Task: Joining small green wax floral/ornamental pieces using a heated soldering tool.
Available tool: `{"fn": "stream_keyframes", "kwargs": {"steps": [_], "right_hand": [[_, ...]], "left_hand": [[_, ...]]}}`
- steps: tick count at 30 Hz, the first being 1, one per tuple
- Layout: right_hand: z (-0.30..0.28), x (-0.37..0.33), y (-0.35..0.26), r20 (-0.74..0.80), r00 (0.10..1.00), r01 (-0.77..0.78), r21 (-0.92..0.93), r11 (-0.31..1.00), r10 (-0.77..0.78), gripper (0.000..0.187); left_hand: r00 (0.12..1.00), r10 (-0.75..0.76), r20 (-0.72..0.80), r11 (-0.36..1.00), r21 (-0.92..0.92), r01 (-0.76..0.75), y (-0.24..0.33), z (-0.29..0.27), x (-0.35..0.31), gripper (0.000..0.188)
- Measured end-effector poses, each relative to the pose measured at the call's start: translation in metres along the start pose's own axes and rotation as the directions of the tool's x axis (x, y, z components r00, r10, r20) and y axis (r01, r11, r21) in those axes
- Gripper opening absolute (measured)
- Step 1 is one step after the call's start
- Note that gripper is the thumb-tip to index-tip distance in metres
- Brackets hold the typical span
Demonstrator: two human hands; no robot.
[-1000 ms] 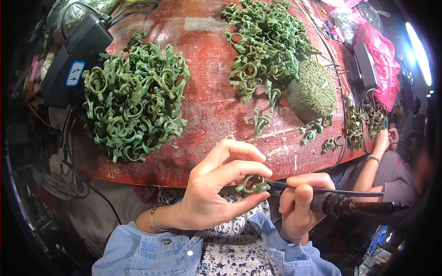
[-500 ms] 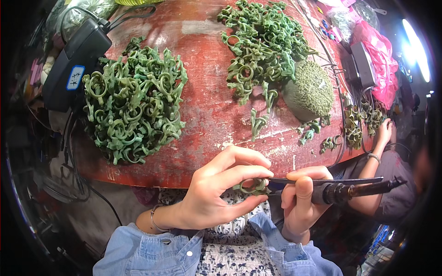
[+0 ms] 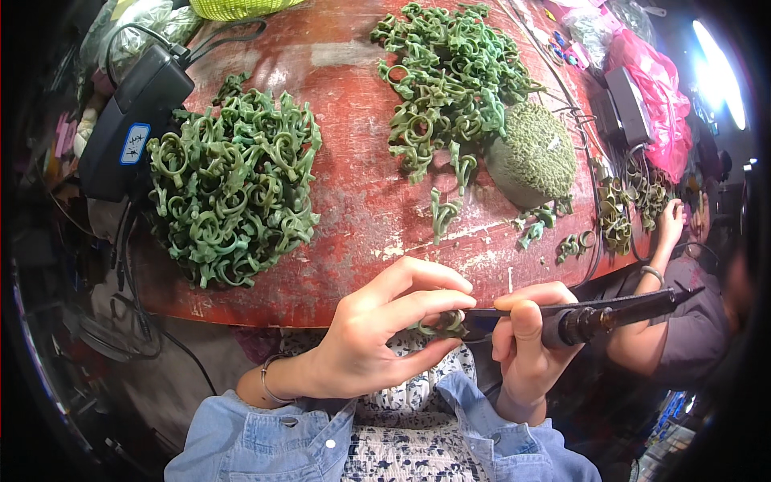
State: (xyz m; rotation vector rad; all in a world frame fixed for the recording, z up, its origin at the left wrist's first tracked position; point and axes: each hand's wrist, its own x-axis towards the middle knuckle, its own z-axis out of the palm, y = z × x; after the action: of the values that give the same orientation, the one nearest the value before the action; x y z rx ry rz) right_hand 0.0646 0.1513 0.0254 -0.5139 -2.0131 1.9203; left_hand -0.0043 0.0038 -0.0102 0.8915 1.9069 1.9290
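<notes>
My left hand (image 3: 373, 337) pinches a small green wax-like ring (image 3: 451, 324) between thumb and fingers, just off the table's front edge. My right hand (image 3: 530, 349) is closed round two dark tools held together. One is a pen-shaped iron (image 3: 598, 320) with a thin pointed tip, aimed away to the right. The other is a flat black strip like a file (image 3: 554, 308), whose inner end meets the ring. Fingers partly hide the ring and that contact.
On the red worn table (image 3: 345, 233) lie a left heap of green rings (image 3: 237, 193) and a right heap (image 3: 462, 72). Beside the latter sits a rough green dome (image 3: 534, 157). A black device (image 3: 132, 120) with cables stands left. A co-worker's hand (image 3: 671, 221) is at right.
The ring has turned slightly in my left fingers. Both tools have shifted a little left with my right hand, and the iron's tip has tilted up.
</notes>
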Motion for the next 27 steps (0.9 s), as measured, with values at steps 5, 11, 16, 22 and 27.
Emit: {"fn": "stream_keyframes", "kwargs": {"steps": [5,11,16,22,27], "right_hand": [[-0.006,-0.005,-0.001,0.003,0.999,0.045,0.136,0.990,-0.045,0.017],[-0.002,-0.006,-0.005,-0.034,0.999,0.025,0.036,0.999,-0.023,0.013],[-0.006,-0.007,-0.005,-0.013,1.000,-0.002,0.034,0.999,0.002,0.011],[-0.011,-0.009,-0.008,0.050,0.998,0.018,0.105,0.994,-0.024,0.013],[-0.008,-0.007,-0.008,0.049,0.997,-0.057,0.026,0.998,0.055,0.012]], "left_hand": [[1.000,-0.010,0.020,1.000,0.009,0.010,0.006,0.001,0.002,0.035],[0.999,0.022,0.033,0.998,0.050,-0.024,0.007,0.001,0.000,0.036],[0.998,-0.007,0.058,1.000,0.026,0.005,0.008,0.001,0.000,0.036],[0.995,0.072,0.074,0.991,0.109,-0.080,0.012,0.001,0.000,0.038],[0.996,0.036,0.077,0.996,0.080,-0.042,0.015,0.000,-0.002,0.037]]}}
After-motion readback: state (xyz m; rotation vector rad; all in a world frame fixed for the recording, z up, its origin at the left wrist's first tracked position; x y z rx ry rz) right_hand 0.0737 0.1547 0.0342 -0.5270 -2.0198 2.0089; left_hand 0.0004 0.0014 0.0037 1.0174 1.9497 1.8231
